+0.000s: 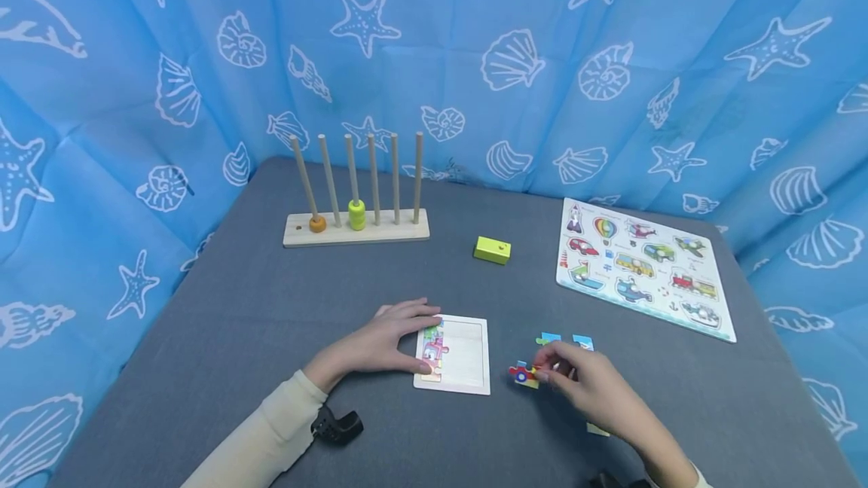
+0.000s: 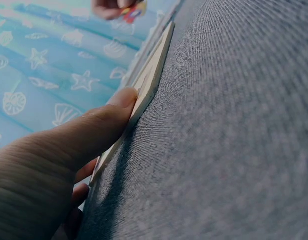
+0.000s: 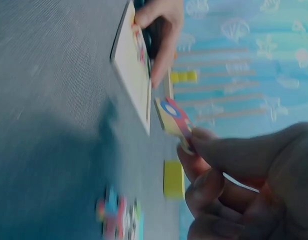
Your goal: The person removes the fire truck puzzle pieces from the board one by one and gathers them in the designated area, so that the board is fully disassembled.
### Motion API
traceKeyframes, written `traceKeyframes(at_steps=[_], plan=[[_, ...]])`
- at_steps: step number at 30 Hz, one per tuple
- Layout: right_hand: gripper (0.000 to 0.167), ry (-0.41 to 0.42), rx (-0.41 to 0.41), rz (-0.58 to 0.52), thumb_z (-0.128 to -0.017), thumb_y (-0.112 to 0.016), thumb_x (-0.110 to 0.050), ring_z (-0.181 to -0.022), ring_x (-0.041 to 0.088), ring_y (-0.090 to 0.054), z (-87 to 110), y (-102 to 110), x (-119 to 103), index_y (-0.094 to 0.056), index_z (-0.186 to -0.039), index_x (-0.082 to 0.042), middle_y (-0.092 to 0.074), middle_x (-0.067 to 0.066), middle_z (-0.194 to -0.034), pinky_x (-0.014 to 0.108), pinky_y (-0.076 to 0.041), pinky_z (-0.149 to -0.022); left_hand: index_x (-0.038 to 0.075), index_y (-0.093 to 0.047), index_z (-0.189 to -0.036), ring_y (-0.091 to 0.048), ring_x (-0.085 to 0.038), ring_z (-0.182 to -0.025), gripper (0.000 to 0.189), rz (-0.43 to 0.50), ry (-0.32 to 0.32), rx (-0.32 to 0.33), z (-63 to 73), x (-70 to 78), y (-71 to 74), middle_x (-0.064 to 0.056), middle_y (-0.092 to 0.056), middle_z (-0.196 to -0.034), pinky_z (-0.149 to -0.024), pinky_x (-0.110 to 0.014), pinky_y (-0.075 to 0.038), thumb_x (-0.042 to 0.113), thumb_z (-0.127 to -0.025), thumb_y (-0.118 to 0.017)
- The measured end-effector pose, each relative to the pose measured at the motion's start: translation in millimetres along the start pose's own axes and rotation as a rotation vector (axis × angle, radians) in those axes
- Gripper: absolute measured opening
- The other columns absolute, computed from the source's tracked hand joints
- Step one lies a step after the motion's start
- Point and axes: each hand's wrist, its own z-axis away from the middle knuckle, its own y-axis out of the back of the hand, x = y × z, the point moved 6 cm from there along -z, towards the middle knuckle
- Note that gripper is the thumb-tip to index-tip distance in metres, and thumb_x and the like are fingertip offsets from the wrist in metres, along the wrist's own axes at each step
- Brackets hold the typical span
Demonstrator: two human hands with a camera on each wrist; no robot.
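Note:
My left hand (image 1: 380, 341) rests on the left side of a square wooden puzzle frame (image 1: 487, 356), thumb near its lower left and a finger at its upper left corner. In the left wrist view the thumb (image 2: 106, 120) presses on the frame's edge. Joined puzzle pieces (image 1: 432, 349) with a pink picture lie along the frame's left side; the rest of its bed is bare wood. To the right of the frame, my right hand (image 1: 590, 382) pinches a red and yellow puzzle piece (image 3: 171, 115) with a blue ring, held above the table between thumb and fingertips.
Loose puzzle pieces (image 1: 583, 341) lie beyond and beside the right hand. Farther back are a yellow-green block (image 1: 492, 250), a wooden peg stand (image 1: 400, 230) with a few beads, and a vehicle picture board (image 1: 634, 269). A blue shell-print curtain (image 1: 434, 59) surrounds the grey table.

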Motion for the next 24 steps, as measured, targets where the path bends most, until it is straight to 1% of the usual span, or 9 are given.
traceKeyframes(at_steps=[3, 5, 8, 10, 14, 17, 21, 24], plan=[[0.006, -0.019, -0.034, -0.022, -0.089, -0.067, -0.017, -0.064, 0.002, -0.050, 15.8, 6.6, 10.0, -0.065, -0.094, -0.016, -0.060, -0.009, -0.076, 0.022, -0.044, -0.055, 0.025, -0.042, -0.146, -0.018, -0.015, -0.146, 0.077, 0.008, -0.010, 0.009, 0.0, 1.8, 0.6, 0.008, -0.033, -0.154, -0.110, -0.050, -0.021, 0.054, -0.080, -0.070], [0.007, -0.016, -0.055, -0.048, -0.090, -0.067, -0.019, -0.064, 0.001, -0.050, 24.2, 8.5, 14.9, -0.065, -0.095, -0.015, -0.062, -0.010, -0.079, 0.022, -0.044, -0.055, 0.024, -0.043, -0.145, -0.019, -0.015, -0.146, 0.077, 0.009, -0.014, 0.017, -0.1, 2.6, 1.3, 0.008, -0.033, -0.154, -0.110, -0.050, -0.021, 0.053, -0.080, -0.071], [0.011, -0.027, -0.099, -0.096, -0.090, -0.067, -0.021, -0.064, 0.001, -0.052, 33.7, 7.2, 21.9, -0.064, -0.097, -0.013, -0.064, -0.010, -0.081, 0.022, -0.045, -0.055, 0.024, -0.043, -0.145, -0.019, -0.016, -0.146, 0.077, 0.007, -0.015, 0.022, -0.2, 2.9, 1.1, 0.008, -0.033, -0.154, -0.110, -0.051, -0.021, 0.053, -0.079, -0.072], [0.014, -0.051, -0.137, -0.131, -0.090, -0.067, -0.023, -0.065, 0.002, -0.054, 37.6, 4.4, 26.5, -0.063, -0.098, -0.012, -0.065, -0.009, -0.082, 0.022, -0.046, -0.055, 0.024, -0.044, -0.145, -0.019, -0.016, -0.146, 0.077, 0.004, -0.019, 0.025, -0.5, 2.6, 0.6, 0.007, -0.034, -0.154, -0.109, -0.051, -0.021, 0.053, -0.079, -0.072], [0.016, -0.069, -0.172, -0.142, -0.089, -0.068, -0.025, -0.068, 0.002, -0.057, 41.7, -0.1, 32.8, -0.062, -0.097, -0.012, -0.064, -0.009, -0.082, 0.022, -0.047, -0.058, 0.024, -0.045, -0.144, -0.020, -0.017, -0.146, 0.076, 0.001, -0.025, 0.031, -1.2, 1.2, -0.6, 0.007, -0.034, -0.154, -0.109, -0.051, -0.022, 0.055, -0.079, -0.071], [0.014, -0.069, -0.172, -0.117, -0.089, -0.068, -0.024, -0.068, 0.001, -0.056, 42.1, -1.5, 36.5, -0.062, -0.096, -0.013, -0.063, -0.009, -0.082, 0.022, -0.046, -0.058, 0.024, -0.047, -0.143, -0.020, -0.016, -0.146, 0.075, -0.003, -0.024, 0.038, -0.7, -0.3, -1.1, 0.007, -0.034, -0.153, -0.109, -0.051, -0.021, 0.054, -0.079, -0.071], [0.010, -0.089, -0.181, -0.089, -0.089, -0.068, -0.021, -0.066, 0.000, -0.053, 40.8, -3.7, 41.6, -0.063, -0.094, -0.014, -0.062, -0.008, -0.080, 0.022, -0.045, -0.057, 0.024, -0.049, -0.142, -0.021, -0.017, -0.145, 0.073, -0.002, -0.025, 0.046, 0.1, -0.7, -0.9, 0.006, -0.035, -0.153, -0.109, -0.052, -0.022, 0.054, -0.079, -0.072], [0.009, -0.078, -0.166, -0.061, -0.088, -0.069, -0.019, -0.065, -0.001, -0.051, 40.2, -4.8, 42.3, -0.064, -0.093, -0.013, -0.061, -0.009, -0.079, 0.021, -0.044, -0.056, 0.025, -0.049, -0.142, -0.021, -0.017, -0.145, 0.072, -0.001, -0.025, 0.045, -0.5, -0.3, -0.9, 0.007, -0.035, -0.153, -0.109, -0.052, -0.022, 0.054, -0.079, -0.071]])
